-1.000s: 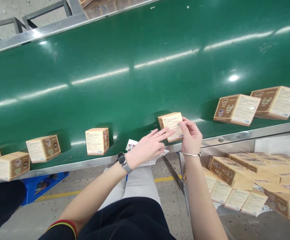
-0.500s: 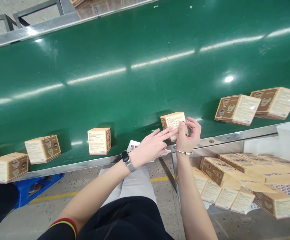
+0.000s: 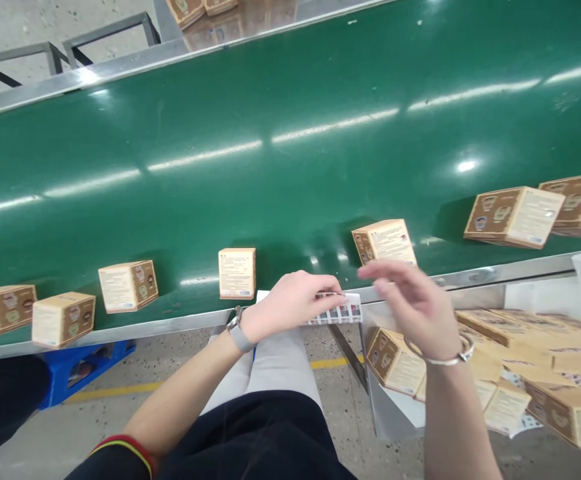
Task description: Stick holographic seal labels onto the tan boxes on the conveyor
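A small brown and cream cardboard box (image 3: 383,240) rests on the green belt, with a small dark and reddish mark on its printed face. My right hand (image 3: 423,303) is over the near edge of this box, slightly blurred, its fingers loosely apart and nothing visible in them. Bent over the belt's metal rim, my left hand (image 3: 297,300) grips a white sheet of small printed stickers (image 3: 347,310), which curls out past the fingertips. Left of that hand another box (image 3: 237,273) stands on the belt.
The green conveyor belt (image 3: 290,173) runs across the view. More boxes (image 3: 129,287) stand on its left part, and two boxes (image 3: 515,217) at the right. Below right, a bin holds many boxes (image 3: 395,360) and sticker sheets. A blue stool (image 3: 83,370) is at lower left.
My right hand has left the box face and moved right and toward me. My left hand has drawn back from the box, still with the sticker sheet. The boxes appear shifted right.
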`<state>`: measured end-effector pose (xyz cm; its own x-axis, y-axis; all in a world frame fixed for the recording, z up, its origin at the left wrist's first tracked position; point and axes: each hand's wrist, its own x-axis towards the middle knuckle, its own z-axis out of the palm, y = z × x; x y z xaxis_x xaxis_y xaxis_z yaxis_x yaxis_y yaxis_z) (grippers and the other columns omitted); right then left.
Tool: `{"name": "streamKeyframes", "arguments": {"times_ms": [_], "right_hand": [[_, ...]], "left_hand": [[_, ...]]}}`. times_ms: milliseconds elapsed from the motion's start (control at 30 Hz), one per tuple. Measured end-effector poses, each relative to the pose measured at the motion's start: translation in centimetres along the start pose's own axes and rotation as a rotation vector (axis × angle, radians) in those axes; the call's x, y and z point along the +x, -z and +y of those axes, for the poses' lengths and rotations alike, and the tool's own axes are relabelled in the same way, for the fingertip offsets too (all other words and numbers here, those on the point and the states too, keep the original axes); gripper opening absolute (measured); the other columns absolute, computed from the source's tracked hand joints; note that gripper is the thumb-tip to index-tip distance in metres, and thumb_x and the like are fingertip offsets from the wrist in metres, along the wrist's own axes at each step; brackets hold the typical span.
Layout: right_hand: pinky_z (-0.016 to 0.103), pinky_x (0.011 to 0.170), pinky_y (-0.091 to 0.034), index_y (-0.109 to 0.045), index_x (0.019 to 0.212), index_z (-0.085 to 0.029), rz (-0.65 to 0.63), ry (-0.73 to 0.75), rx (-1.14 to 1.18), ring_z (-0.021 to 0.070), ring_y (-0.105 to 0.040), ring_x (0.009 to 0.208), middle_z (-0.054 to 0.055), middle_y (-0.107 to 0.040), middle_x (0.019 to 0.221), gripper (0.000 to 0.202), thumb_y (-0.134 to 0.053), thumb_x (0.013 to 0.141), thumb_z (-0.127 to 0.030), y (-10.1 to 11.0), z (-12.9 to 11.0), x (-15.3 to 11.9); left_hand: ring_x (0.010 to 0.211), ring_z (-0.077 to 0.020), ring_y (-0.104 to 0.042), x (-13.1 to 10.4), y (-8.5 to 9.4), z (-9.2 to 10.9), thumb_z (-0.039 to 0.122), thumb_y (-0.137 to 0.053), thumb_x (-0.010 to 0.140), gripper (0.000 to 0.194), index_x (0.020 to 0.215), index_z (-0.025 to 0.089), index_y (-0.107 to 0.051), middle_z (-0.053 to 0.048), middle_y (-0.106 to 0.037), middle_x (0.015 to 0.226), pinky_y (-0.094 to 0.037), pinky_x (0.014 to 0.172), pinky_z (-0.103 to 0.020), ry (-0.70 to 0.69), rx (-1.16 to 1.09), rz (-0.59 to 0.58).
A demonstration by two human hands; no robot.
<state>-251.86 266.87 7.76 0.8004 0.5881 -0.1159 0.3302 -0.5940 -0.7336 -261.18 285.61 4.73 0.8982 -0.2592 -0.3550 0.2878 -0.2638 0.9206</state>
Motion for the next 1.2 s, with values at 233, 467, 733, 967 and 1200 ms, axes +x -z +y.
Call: {"name": "streamKeyframes", "arguments": {"times_ms": [233,467,733,967,1200], "right_hand": [[0.029,0.064,-0.060,-0.066,0.110,-0.023,-0.375,0.066,0.010,0.0169,-0.070,0.072,0.004,-0.074,0.089,0.020,-0.058,0.093,-0.031,-3.1,-2.8,-2.1],[0.040,0.078,-0.055,-0.064,0.106,-0.024,-0.300,0.361,-0.242,0.0219,-0.068,0.090,0.006,-0.072,0.098,0.015,-0.052,0.097,-0.024,-6.6,-4.5,-2.7],[0.043,0.083,-0.051,-0.063,0.091,-0.024,-0.247,0.456,-0.352,0.0251,-0.064,0.104,0.007,-0.071,0.108,0.013,-0.052,0.095,-0.019,-8.8,-4.8,-3.0],[0.045,0.090,-0.053,-0.062,0.086,-0.023,-0.150,0.102,0.051,0.0237,-0.064,0.107,0.009,-0.069,0.112,0.008,-0.056,0.092,-0.023,-9.4,-3.5,-3.3],[0.045,0.090,-0.052,-0.063,0.083,-0.018,0.434,-0.471,0.585,0.0245,-0.067,0.101,0.013,-0.068,0.114,0.025,-0.068,0.079,-0.042,-14.3,1.0,-1.9]], "left_hand": [[0.067,-0.0123,-0.060,-4.9,1.9,-1.3,0.034,-0.054,0.094,0.018,0.097,0.018,-0.062,0.000,-0.069,0.081,-0.040,0.059,-0.023,0.102,-0.133,-0.035],[0.068,-0.0143,-0.060,-8.1,2.6,-3.1,0.027,-0.052,0.096,0.018,0.087,0.017,-0.064,-0.001,-0.068,0.078,-0.039,0.059,-0.025,0.183,0.083,-0.017],[0.068,-0.0156,-0.062,-8.5,2.6,-3.6,0.023,-0.049,0.096,0.018,0.088,0.017,-0.064,-0.002,-0.069,0.079,-0.044,0.063,-0.027,0.181,0.160,-0.018],[0.076,-0.0188,-0.062,-8.4,2.2,-4.7,0.026,-0.048,0.097,0.020,0.088,0.018,-0.065,-0.002,-0.068,0.078,-0.046,0.067,-0.029,0.182,0.273,0.047],[0.149,-0.0309,-0.024,-7.5,0.9,-6.9,0.016,-0.057,0.091,0.016,0.076,0.015,-0.064,-0.008,-0.037,0.156,-0.028,0.119,-0.051,-0.233,0.537,0.044]]}}
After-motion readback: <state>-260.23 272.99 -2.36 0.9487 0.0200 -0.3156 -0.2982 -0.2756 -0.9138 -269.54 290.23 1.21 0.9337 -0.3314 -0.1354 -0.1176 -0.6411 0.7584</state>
